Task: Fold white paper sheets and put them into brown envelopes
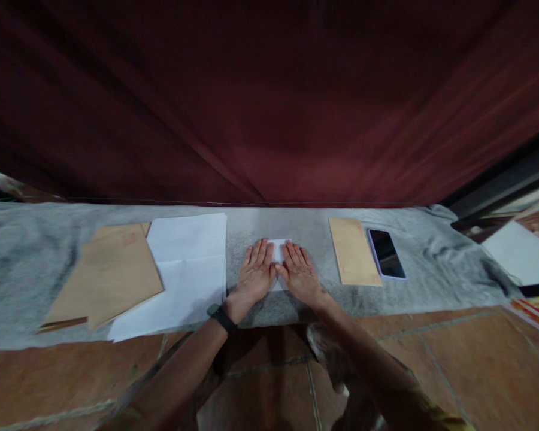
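A small folded white paper lies on the grey cloth in front of me. My left hand rests flat on its left side, fingers stretched out and pointing away from me. My right hand is pressed flat on its right side in the same way. The thumbs meet or nearly meet over the middle of the paper. Much of the paper is hidden under both palms. A dark watch is on my left wrist.
Large creased white sheets lie left of my hands, partly under several brown envelopes. To the right are a single brown envelope and a phone. A dark red curtain hangs behind the grey cloth.
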Tool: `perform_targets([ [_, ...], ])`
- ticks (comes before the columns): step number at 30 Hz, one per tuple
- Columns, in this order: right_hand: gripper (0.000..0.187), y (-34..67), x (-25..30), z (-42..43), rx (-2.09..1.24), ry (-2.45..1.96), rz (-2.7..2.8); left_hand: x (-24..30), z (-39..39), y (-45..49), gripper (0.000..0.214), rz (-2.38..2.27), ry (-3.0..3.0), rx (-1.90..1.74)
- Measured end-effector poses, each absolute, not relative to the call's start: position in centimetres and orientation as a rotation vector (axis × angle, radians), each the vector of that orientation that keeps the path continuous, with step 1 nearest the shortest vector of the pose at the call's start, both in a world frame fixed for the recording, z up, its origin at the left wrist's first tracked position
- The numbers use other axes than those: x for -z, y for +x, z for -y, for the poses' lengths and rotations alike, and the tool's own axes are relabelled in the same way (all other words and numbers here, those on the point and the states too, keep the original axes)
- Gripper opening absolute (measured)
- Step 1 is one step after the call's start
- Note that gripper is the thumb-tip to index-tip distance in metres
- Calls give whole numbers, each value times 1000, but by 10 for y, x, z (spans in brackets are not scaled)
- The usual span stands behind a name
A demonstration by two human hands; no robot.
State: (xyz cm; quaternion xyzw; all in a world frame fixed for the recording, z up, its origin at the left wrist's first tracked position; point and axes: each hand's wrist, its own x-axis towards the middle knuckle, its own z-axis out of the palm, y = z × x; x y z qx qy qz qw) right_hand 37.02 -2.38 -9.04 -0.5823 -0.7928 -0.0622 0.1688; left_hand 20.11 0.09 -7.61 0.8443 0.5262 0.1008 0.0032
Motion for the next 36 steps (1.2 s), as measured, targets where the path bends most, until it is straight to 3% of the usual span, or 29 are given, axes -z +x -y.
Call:
perform_targets([
  [12, 64, 369, 90, 24, 184, -1702, 2217, 70, 7, 199, 61, -1798, 2565, -356],
  [20, 59, 371, 89, 26, 140, -1706, 2269, 73, 43, 217, 62, -1569, 2633, -499],
  [36, 59, 391, 84, 20, 96, -1753, 2284, 78, 49, 204, 72, -1726, 2564, -371],
])
